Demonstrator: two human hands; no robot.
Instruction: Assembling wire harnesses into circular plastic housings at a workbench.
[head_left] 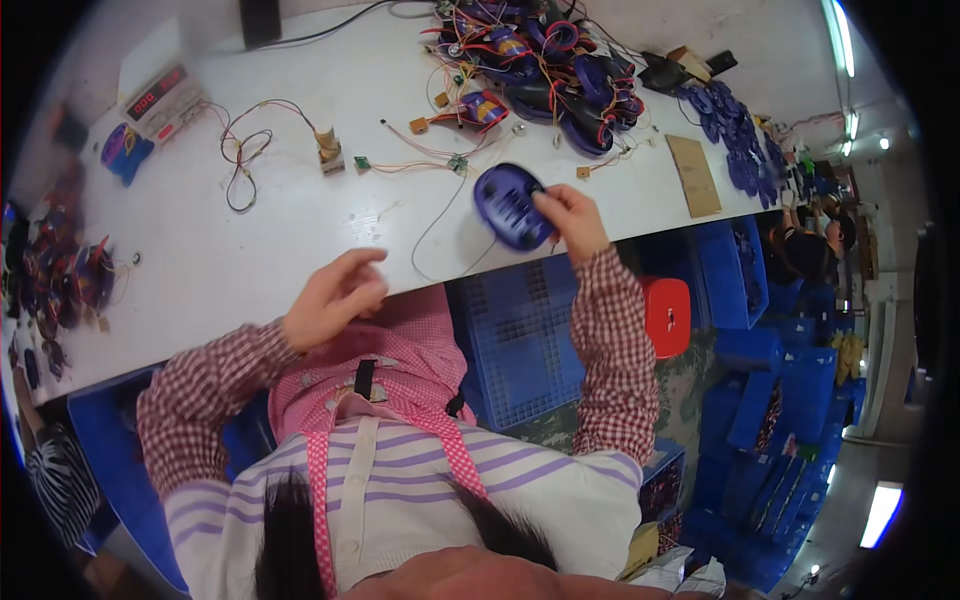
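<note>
My right hand (572, 222) pinches the right edge of a purple oval plastic shell (512, 207), held above the table's front edge with its hollow, ribbed side showing. A thin wire runs from near the shell down to the table edge and up toward a small green circuit board (457, 163) with red and white leads. My left hand (338, 298) hangs over the table's front edge with its fingers apart and nothing in them. On the white table (290, 250) beyond lies another small green board (361, 163), wired to the first.
A heap of purple shells with wires (560, 70) fills the far middle. A power supply (160, 103), a small upright block (329, 150) and a looped cable stand left. Cardboard (694, 176) and more purple shells (735, 140) lie right. Beside me are a red stool (667, 317) and blue crates (520, 345).
</note>
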